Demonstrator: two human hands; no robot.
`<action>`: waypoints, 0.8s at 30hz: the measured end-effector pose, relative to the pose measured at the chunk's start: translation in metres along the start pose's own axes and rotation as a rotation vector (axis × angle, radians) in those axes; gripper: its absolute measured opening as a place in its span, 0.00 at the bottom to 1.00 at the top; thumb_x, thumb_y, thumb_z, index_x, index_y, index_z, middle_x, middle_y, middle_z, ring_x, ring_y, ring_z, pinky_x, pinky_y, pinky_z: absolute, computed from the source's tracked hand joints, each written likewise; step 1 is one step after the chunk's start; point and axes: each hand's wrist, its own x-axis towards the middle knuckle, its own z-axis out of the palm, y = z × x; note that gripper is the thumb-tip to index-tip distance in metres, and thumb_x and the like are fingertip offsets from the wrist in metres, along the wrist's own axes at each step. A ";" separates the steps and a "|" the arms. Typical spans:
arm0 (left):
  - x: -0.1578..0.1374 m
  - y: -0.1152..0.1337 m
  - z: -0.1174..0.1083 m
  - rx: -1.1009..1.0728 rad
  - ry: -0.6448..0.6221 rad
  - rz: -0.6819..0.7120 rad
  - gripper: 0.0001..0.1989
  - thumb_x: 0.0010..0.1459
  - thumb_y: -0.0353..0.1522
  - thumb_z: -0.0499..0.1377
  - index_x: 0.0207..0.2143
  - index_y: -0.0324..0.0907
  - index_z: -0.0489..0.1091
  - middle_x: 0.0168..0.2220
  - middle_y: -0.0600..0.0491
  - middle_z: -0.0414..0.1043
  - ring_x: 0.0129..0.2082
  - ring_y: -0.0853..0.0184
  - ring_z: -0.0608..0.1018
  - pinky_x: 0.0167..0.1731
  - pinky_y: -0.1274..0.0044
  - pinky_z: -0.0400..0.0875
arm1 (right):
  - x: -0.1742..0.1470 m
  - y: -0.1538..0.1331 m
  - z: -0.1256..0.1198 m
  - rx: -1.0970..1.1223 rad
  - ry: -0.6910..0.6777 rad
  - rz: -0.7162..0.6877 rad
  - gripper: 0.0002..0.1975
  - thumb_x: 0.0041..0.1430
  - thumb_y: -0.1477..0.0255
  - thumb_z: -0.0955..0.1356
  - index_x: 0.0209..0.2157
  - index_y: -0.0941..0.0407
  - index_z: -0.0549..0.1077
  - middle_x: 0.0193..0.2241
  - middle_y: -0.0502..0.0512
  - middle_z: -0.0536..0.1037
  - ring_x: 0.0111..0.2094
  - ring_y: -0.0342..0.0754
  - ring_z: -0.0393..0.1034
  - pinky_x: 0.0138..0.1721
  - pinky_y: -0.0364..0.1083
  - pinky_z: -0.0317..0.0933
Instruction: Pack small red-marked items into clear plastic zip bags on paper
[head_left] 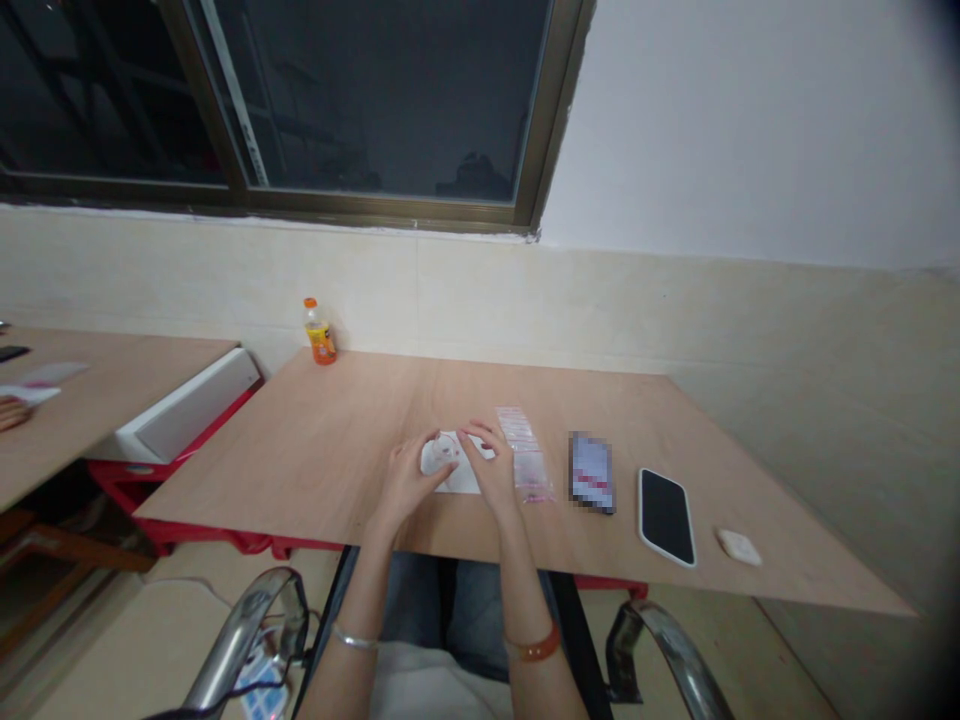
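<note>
A white sheet of paper (459, 482) lies near the table's front edge, partly covered by both hands. My left hand (411, 478) is at its left side, the thumb reaching across the sheet and the fingers curved apart from it. A faint, round whitish shape (442, 450) shows between that thumb and the fingers; whether it is an object or a print on the paper is unclear. My right hand (493, 468) is over the sheet's right side, its thumb and fingertips brought together in a pinch. Anything between those fingertips is too small to make out.
Right of the sheet lies a strip of clear plastic packets (528, 455), then a blurred-out phone-like item (591, 475), a dark-screened phone (667, 516) and a white case (739, 547). An orange drink bottle (320, 335) stands at the back left. Another person's hand (13, 411) rests on the left table.
</note>
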 end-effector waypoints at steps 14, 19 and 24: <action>-0.001 -0.015 0.006 -0.125 0.070 0.015 0.26 0.50 0.39 0.62 0.51 0.41 0.64 0.51 0.46 0.69 0.52 0.60 0.71 0.53 0.65 0.63 | -0.011 0.102 0.024 -0.265 -0.048 0.073 0.12 0.51 0.75 0.63 0.36 0.58 0.75 0.34 0.58 0.77 0.36 0.50 0.69 0.39 0.47 0.63; 0.000 -0.016 0.003 -0.169 0.093 0.017 0.23 0.50 0.39 0.61 0.49 0.41 0.66 0.49 0.47 0.70 0.50 0.61 0.72 0.53 0.66 0.65 | -0.018 0.113 0.036 -0.357 -0.056 0.055 0.09 0.51 0.77 0.63 0.31 0.58 0.75 0.29 0.57 0.72 0.32 0.49 0.65 0.36 0.46 0.59; 0.001 -0.014 0.000 -0.215 0.083 -0.009 0.22 0.50 0.38 0.61 0.48 0.41 0.67 0.49 0.47 0.71 0.50 0.62 0.73 0.52 0.67 0.65 | -0.016 0.119 0.038 -0.406 -0.030 0.057 0.09 0.51 0.78 0.62 0.29 0.58 0.74 0.29 0.56 0.70 0.32 0.48 0.63 0.36 0.45 0.58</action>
